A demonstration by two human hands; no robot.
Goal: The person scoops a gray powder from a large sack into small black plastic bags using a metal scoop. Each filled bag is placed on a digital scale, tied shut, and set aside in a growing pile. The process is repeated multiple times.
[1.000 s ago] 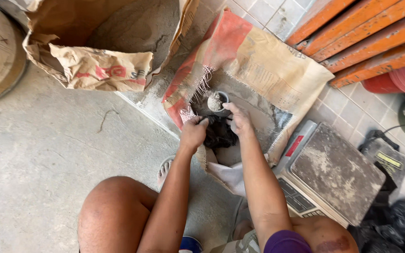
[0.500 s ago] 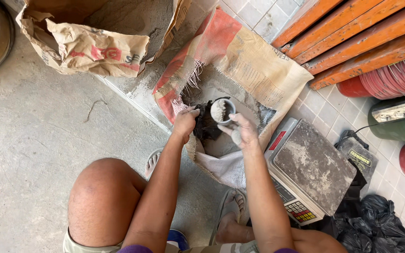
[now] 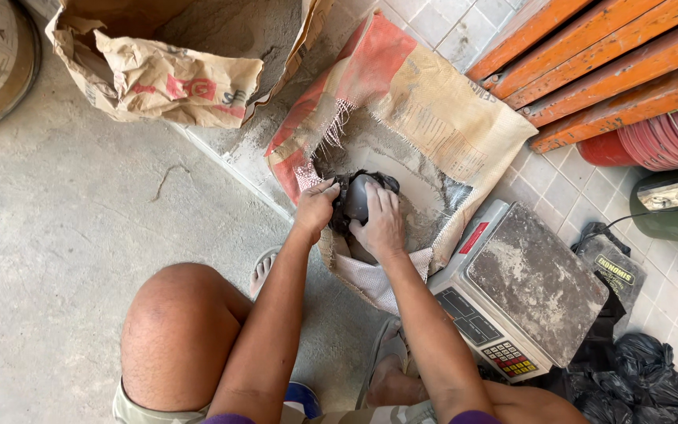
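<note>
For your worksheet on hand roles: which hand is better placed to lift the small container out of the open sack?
Probably the right hand: it lies over the small container in the open sack. The left hand grips dark material beside it.

left hand (image 3: 315, 209) gripping; right hand (image 3: 380, 223) cupped, palm-down

Torn brown paper sack (image 3: 158, 74) beside open red-tan woven sack (image 3: 441, 110).
</note>
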